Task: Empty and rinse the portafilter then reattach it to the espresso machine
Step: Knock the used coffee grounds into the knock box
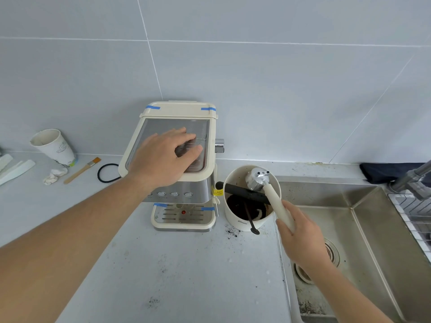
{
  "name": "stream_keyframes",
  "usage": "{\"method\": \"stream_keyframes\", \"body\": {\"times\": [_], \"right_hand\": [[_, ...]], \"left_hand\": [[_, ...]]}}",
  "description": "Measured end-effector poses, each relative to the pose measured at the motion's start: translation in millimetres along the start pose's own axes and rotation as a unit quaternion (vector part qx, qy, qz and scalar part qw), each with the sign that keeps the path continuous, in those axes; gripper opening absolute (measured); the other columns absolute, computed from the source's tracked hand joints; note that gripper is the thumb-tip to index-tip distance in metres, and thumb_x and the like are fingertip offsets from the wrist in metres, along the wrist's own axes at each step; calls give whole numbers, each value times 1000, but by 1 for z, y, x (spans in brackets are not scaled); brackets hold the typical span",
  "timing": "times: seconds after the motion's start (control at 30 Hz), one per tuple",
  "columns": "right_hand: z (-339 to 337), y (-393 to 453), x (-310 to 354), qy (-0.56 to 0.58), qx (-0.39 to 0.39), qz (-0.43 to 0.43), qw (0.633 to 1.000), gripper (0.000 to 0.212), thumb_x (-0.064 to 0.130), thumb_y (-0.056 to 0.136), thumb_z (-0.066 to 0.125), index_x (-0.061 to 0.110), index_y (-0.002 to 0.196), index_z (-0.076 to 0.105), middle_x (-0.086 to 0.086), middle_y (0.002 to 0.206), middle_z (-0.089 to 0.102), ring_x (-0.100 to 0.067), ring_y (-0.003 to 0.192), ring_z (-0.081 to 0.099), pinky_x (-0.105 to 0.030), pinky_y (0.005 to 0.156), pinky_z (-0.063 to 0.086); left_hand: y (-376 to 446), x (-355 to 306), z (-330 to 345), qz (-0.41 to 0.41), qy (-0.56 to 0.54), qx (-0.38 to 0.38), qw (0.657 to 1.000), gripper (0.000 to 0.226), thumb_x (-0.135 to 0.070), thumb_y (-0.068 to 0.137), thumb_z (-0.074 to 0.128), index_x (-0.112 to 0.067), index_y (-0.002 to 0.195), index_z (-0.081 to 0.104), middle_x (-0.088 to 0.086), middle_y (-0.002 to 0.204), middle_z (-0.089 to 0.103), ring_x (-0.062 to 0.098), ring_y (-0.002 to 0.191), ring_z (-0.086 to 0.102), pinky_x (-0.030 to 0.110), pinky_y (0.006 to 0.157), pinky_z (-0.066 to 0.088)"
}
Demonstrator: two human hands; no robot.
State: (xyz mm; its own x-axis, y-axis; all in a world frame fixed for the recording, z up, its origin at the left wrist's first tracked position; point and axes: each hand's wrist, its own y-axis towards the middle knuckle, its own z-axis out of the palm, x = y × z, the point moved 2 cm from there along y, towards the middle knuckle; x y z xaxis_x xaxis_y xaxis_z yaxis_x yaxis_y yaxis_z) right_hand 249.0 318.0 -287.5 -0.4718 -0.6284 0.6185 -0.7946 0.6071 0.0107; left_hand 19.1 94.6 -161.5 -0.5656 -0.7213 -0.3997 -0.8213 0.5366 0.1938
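My right hand [300, 236] grips the cream handle of the portafilter [257, 178]. Its metal head is turned upside down over the black bar of a cream knock box [242, 221] that holds dark coffee grounds. The knock box stands on the counter between the sink and the cream and steel espresso machine [182, 194]. My left hand [163, 157] lies flat on the machine's top, fingers spread, holding nothing.
A steel sink [363, 229] with a drain lies to the right, its faucet [410, 178] at the far right. Spilled grounds dot the counter [186, 264]. At the left are a paper cup [54, 146], a small brush [81, 170], a crumpled tissue and a black ring.
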Motion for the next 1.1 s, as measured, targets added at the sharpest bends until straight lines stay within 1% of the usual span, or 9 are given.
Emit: {"method": "stream_keyframes", "body": {"times": [0.1, 0.3, 0.4, 0.53, 0.63, 0.73, 0.83, 0.93, 1.1], "right_hand": [[-3, -6, 2, 44, -2, 27, 999, 44, 23, 92, 61, 25, 135, 54, 5, 95, 65, -12, 70, 57, -18, 55, 35], [-6, -18, 16, 208, 13, 116, 971, 35, 24, 93, 60, 31, 127, 57, 0, 79, 67, -18, 65, 67, -28, 50, 50], [-5, -22, 24, 301, 8, 163, 939, 31, 21, 92, 63, 29, 122, 60, -4, 73, 67, -7, 54, 62, -28, 51, 50], [-5, -31, 38, 433, 16, 205, 878, 38, 6, 82, 75, 24, 113, 63, -6, 67, 65, -16, 52, 57, -32, 55, 45], [-10, -38, 49, 506, 29, 228, 832, 29, -2, 85, 70, 11, 110, 63, -10, 70, 62, -20, 54, 53, -33, 54, 42], [-12, -49, 61, 548, 48, 232, 802, 22, 3, 90, 64, 0, 112, 59, -14, 77, 62, -21, 57, 54, -32, 55, 42], [-16, -61, 75, 579, 68, 228, 780, 13, 8, 94, 58, 3, 106, 57, -14, 77, 62, -20, 57, 52, -32, 58, 41], [-18, -71, 87, 607, 65, 223, 760, 9, 10, 95, 53, 5, 101, 59, -13, 75, 62, -19, 54, 50, -31, 57, 38], [-25, -84, 92, 607, 49, 219, 762, 15, 11, 94, 53, 1, 100, 62, -10, 78, 63, -19, 53, 53, -28, 46, 41]], "left_hand": [[-1, -1, -1, -2, 0, 4, 1000, 49, -60, 90, 43, -38, 133, 55, -12, 151, 44, 13, 138, 40, 45, 116, 27], [-3, -6, -4, -7, 8, 8, 1000, 47, -57, 92, 45, -36, 133, 55, -10, 151, 44, 15, 137, 40, 43, 116, 26], [-4, -9, -7, -8, 16, 17, 1000, 48, -56, 93, 43, -35, 135, 54, -8, 152, 43, 18, 137, 40, 42, 117, 25], [-7, -11, -7, -1, 41, 32, 999, 51, -57, 94, 40, -35, 139, 50, -8, 154, 39, 19, 139, 36, 41, 118, 21], [-6, -11, -8, 14, 45, 41, 998, 54, -58, 94, 36, -31, 139, 50, -7, 150, 43, 19, 134, 39, 39, 117, 20], [-7, -10, -9, 30, 54, 49, 997, 57, -62, 93, 29, -30, 136, 50, -6, 134, 51, 21, 120, 46, 44, 111, 31], [-8, -11, -10, 32, 62, 43, 997, 55, -60, 94, 31, -29, 136, 49, -8, 132, 51, 17, 112, 43, 44, 108, 34], [-6, -7, -8, 51, 66, 56, 995, 59, -61, 92, 34, -29, 140, 45, -7, 139, 46, 18, 122, 39, 43, 111, 30], [-3, -3, -4, 78, 69, 62, 993, 63, -62, 91, 33, -24, 139, 46, -5, 139, 46, 17, 127, 41, 42, 113, 23]]}}
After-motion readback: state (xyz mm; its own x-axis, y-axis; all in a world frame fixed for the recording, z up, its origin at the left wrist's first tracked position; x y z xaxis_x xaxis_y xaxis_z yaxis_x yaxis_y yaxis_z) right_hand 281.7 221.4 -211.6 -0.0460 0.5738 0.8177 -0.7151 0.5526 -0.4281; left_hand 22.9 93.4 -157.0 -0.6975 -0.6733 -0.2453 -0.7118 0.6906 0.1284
